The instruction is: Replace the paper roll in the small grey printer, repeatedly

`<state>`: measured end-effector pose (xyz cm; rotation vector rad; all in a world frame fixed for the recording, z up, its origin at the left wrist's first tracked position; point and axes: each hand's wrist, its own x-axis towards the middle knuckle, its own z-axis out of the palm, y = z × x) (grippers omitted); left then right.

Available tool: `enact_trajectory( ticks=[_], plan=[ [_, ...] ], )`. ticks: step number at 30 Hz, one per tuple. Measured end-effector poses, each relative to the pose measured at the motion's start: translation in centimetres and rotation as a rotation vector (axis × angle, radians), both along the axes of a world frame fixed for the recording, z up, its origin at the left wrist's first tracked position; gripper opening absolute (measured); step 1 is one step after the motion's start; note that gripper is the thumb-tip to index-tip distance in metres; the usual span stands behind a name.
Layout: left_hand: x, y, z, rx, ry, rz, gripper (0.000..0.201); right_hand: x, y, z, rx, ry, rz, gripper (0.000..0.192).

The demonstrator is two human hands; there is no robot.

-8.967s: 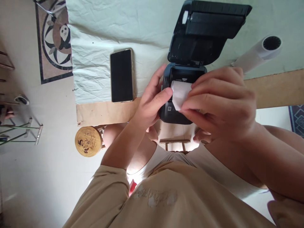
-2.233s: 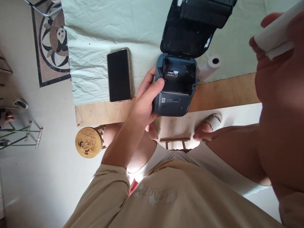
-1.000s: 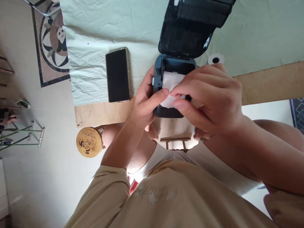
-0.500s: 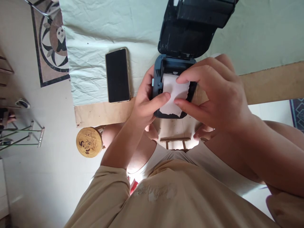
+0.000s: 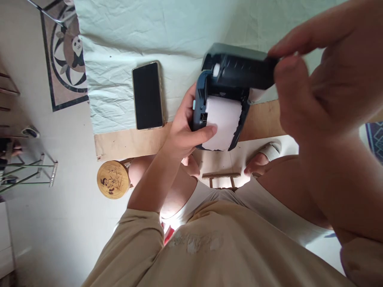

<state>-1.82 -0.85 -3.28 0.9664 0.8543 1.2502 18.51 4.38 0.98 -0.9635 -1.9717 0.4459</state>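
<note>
Two hands work on a small dark printer [image 5: 221,107] at the front edge of a table with a pale green cloth [image 5: 134,36]. Left of the printer lies a black phone [image 5: 147,95]. White paper [image 5: 222,121] sits inside the printer. The left hand [image 5: 182,131] grips the printer, thumb pressing the paper. The right hand [image 5: 323,75] pinches the lid [image 5: 239,69], which stood wide open before and is now nearly down.

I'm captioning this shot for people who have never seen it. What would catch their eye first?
The large right hand at the upper right, pinching the dark lid of a small label printer half lowered. Just below, a white paper strip hangs over the printer's front, pressed by the left hand. Left of it, a black smartphone lies face up on the pale green cloth.
</note>
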Motion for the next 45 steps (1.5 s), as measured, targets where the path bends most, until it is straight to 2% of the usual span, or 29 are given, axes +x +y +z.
enact_trajectory(
  ticks=[4,8,11,13,17,20,23,30,35,41,45],
  plan=[
    [-0.4,0.3,-0.5,0.022,0.022,-0.011,0.05,-0.4,-0.5,-0.5,0.195,-0.043,0.137,0.009],
    [-0.2,0.2,-0.4,0.04,0.017,-0.008,0.055,-0.5,-0.8,-1.7,0.182,-0.106,0.243,0.017],
    [0.2,-0.1,0.0,0.036,0.003,0.027,0.058,-0.6,-1.3,-2.2,0.142,-0.127,0.257,0.015],
    [0.5,-0.3,0.4,0.031,0.002,0.074,0.05,-0.8,-1.8,-2.3,0.124,-0.094,0.247,0.016],
    [0.9,-0.8,1.1,-0.009,0.002,0.098,0.033,-1.2,-2.4,-2.4,0.005,0.021,0.229,0.036],
    [0.9,-0.9,1.2,-0.008,-0.019,0.074,0.034,-1.3,-2.5,-2.7,-0.16,0.023,0.238,0.05],
    [0.9,-0.8,1.2,-0.019,-0.026,0.074,0.037,-1.5,-2.5,-3.1,-0.192,0.044,0.254,0.056],
    [0.7,-0.7,1.1,-0.036,-0.042,0.062,0.037,-2.0,-3.1,-2.7,-0.338,0.136,0.215,0.048],
    [0.5,-0.7,1.1,-0.036,-0.034,0.037,0.042,-2.0,-3.3,-2.6,-0.338,0.161,0.21,0.044],
    [0.9,-0.6,1.2,-0.059,-0.058,0.062,0.035,-2.1,-3.2,-2.3,-0.429,0.144,0.207,0.044],
    [0.9,-0.6,1.3,-0.07,-0.078,0.028,0.032,-2.1,-3.2,-2.0,-0.465,0.126,0.189,0.043]
  ],
)
